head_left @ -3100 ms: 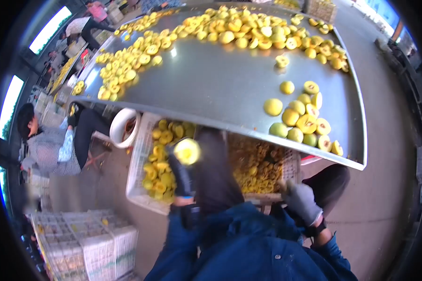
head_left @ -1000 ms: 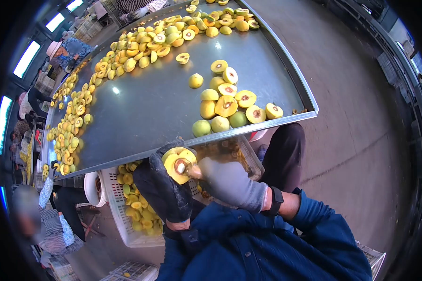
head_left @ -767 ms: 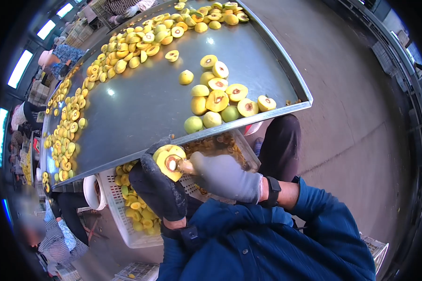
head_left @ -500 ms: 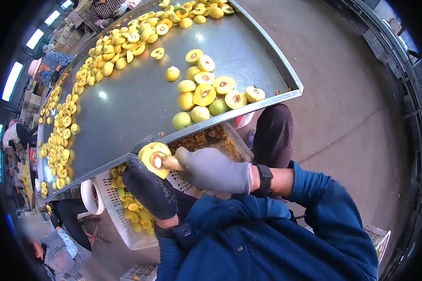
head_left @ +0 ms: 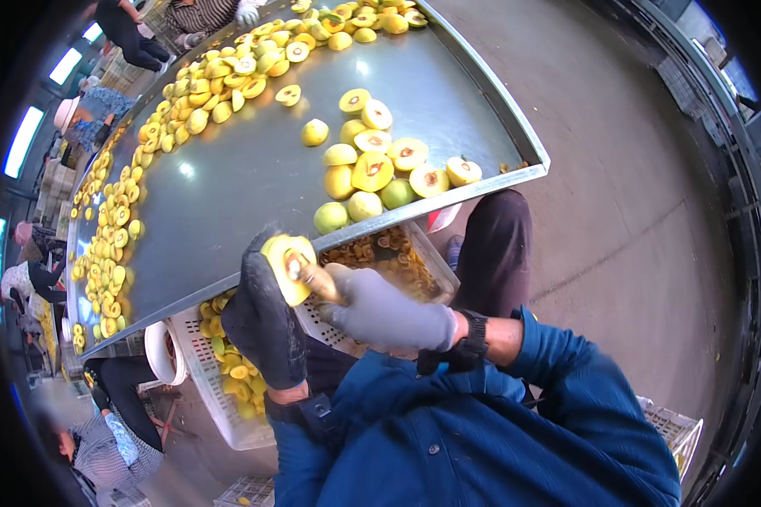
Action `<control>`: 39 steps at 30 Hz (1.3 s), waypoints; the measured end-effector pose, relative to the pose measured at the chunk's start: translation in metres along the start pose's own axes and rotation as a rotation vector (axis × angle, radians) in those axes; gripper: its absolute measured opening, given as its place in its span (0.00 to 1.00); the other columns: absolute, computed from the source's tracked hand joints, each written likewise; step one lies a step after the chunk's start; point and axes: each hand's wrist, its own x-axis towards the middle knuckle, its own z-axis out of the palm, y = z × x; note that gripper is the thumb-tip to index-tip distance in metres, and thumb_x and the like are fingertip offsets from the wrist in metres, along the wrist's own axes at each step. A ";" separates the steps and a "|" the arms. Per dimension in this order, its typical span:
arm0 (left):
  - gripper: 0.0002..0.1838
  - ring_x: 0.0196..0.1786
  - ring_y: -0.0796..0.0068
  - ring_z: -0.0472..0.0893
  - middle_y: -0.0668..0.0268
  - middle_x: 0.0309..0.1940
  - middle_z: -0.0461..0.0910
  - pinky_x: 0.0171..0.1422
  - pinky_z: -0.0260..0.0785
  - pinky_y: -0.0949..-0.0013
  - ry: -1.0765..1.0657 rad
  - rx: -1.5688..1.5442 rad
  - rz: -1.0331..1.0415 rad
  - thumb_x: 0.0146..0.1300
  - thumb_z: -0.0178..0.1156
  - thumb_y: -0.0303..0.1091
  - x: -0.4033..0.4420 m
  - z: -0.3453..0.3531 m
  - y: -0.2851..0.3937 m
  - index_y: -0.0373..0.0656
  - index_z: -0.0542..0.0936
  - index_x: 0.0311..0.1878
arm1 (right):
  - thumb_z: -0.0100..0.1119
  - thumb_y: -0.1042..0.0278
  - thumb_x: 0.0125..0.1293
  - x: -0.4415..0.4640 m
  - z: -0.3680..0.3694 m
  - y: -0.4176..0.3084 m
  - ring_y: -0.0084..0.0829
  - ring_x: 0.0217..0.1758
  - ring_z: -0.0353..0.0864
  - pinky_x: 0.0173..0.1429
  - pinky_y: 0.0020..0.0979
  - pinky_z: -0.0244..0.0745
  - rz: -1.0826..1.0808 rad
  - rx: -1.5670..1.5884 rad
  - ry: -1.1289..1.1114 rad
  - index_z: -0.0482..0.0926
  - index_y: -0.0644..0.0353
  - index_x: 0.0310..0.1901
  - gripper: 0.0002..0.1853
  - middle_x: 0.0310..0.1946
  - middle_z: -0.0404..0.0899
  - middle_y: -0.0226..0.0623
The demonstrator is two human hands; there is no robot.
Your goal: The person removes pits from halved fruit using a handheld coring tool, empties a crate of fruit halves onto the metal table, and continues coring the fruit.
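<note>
My left hand [head_left: 266, 313], in a dark glove, holds a halved yellow fruit [head_left: 283, 283] with its cut face up, by the near edge of the metal table [head_left: 237, 198]. In a grey glove, my right hand [head_left: 385, 308] grips a short brownish tool [head_left: 321, 281] whose tip is at the middle of the cut face. Under my hands, a white crate [head_left: 216, 397] holds yellow fruit halves [head_left: 243, 384]. Beside it, another crate [head_left: 440, 269] contains brownish scraps [head_left: 376, 253]. Fruit halves [head_left: 372, 171] lie grouped on the table's near right part.
A long heap of fruit halves [head_left: 220, 80] runs along the table's far and left sides. A white bucket [head_left: 167, 353] stands left of the crates. A seated co-worker [head_left: 114, 452] is at the lower left, with other people farther back. Another crate [head_left: 672, 431] is at the lower right.
Earlier my right hand was away from the fruit; then it came to the cut face with the tool. Since half a second ago, the left hand has tilted the fruit more upright. The camera view has turned.
</note>
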 end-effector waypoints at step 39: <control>0.12 0.46 0.66 0.78 0.57 0.46 0.78 0.52 0.70 0.65 0.152 -0.041 0.128 0.74 0.53 0.32 -0.013 -0.011 -0.040 0.33 0.77 0.53 | 0.57 0.64 0.68 -0.018 -0.019 -0.057 0.25 0.25 0.77 0.29 0.27 0.69 0.243 -0.171 -0.301 0.76 0.63 0.45 0.11 0.23 0.77 0.36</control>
